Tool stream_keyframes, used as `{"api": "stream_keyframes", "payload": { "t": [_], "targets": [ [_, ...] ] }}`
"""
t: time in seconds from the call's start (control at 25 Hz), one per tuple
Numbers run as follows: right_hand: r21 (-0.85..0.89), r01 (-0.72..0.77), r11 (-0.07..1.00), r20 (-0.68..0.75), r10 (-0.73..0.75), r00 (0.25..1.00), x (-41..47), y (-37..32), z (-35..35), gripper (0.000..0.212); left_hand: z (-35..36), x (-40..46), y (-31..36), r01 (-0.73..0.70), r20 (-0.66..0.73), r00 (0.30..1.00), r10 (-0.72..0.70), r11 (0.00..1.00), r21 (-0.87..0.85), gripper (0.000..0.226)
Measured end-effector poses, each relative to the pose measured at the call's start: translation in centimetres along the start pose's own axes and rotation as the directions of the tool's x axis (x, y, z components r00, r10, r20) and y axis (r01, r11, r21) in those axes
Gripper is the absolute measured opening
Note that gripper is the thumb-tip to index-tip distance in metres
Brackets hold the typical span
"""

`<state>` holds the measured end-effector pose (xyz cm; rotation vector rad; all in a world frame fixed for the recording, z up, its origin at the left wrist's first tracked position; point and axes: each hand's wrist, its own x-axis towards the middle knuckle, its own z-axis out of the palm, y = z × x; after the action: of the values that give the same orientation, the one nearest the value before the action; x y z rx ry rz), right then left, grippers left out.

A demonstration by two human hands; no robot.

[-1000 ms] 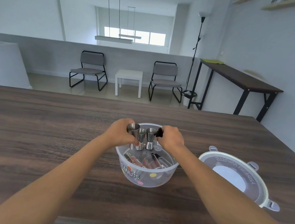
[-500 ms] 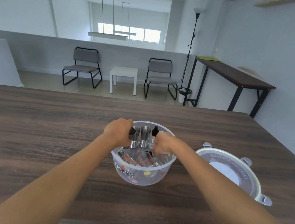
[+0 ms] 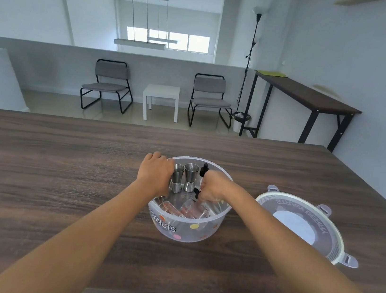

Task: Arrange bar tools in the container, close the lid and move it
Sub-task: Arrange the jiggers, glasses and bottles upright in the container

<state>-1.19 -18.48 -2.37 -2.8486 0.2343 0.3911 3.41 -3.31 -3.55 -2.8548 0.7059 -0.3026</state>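
Note:
A clear round plastic container (image 3: pixel 187 230) marked PEANUTS stands on the dark wooden table (image 3: pixel 46 175). Inside stand two steel jiggers (image 3: pixel 177 177) (image 3: pixel 190 177) and a black-capped dropper bottle (image 3: pixel 204 168), with glasses (image 3: pixel 185 211) lying on the bottom. My left hand (image 3: pixel 156 173) is curled around the left jigger at the container's left rim. My right hand (image 3: pixel 213 186) reaches into the right side, closed on a small black-topped item (image 3: pixel 196 193) that is mostly hidden. The round lid (image 3: pixel 300 223) lies upside down to the right.
The table's near edge runs along the bottom of the view and its right edge is beyond the lid. Behind the table are two chairs (image 3: pixel 107 84) (image 3: pixel 209 99), a small white side table (image 3: pixel 161 101) and a tall dark desk (image 3: pixel 305 100).
Both hands have lowered into the container. The left jigger came down with my left hand beside the other. My right hand moved from the back rim down into the right side.

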Motion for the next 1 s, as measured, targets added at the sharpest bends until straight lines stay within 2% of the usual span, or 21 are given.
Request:
{"api": "stream_keyframes", "payload": {
  "t": [0.04,0.16,0.28,0.36,0.44,0.56,0.72,1.0],
  "targets": [
    [0.022,0.016,1.0,-0.013,-0.015,1.0,-0.5,0.1,-0.4,0.016,0.0,-0.1,0.1,-0.002,0.001,1.0,0.002,1.0,0.0,0.046],
    [0.112,0.074,0.991,-0.065,-0.067,0.996,-1.7,0.7,-1.8,0.032,-0.3,-0.4,-0.2,0.012,-0.021,1.0,-0.012,1.0,-0.021,0.052],
    [0.133,0.116,0.984,-0.178,-0.092,0.98,-2.4,1.3,-2.8,0.03,-1.5,-0.6,-0.8,0.018,-0.044,0.999,-0.026,0.984,-0.175,0.051],
    [0.109,0.094,0.99,-0.263,-0.062,0.963,-2.4,1.7,-3.1,0.027,-2.5,-0.9,-1.3,0.004,0.072,0.997,0.022,0.942,-0.335,0.04],
    [0.054,0.042,0.998,-0.323,-0.022,0.946,-2.1,1.9,-3.3,0.025,-3.4,-1.3,-1.6,-0.007,0.263,0.958,0.112,0.928,-0.373,0.035],
    [-0.025,-0.007,1.0,-0.363,-0.002,0.932,-1.7,2.0,-3.0,0.021,-4.2,-2.0,-1.4,-0.049,0.387,0.906,0.172,0.95,-0.308,0.035],
    [-0.069,-0.021,0.997,-0.386,-0.007,0.923,-1.1,2.3,-2.4,0.018,-4.1,-2.3,-0.6,-0.127,0.432,0.882,0.191,0.977,-0.173,0.039],
    [-0.18,-0.001,0.984,-0.386,-0.069,0.92,-0.7,3.0,-1.8,0.031,-2.8,-1.6,1.0,-0.184,0.485,0.858,0.17,0.983,-0.021,0.038]
  ]
}}
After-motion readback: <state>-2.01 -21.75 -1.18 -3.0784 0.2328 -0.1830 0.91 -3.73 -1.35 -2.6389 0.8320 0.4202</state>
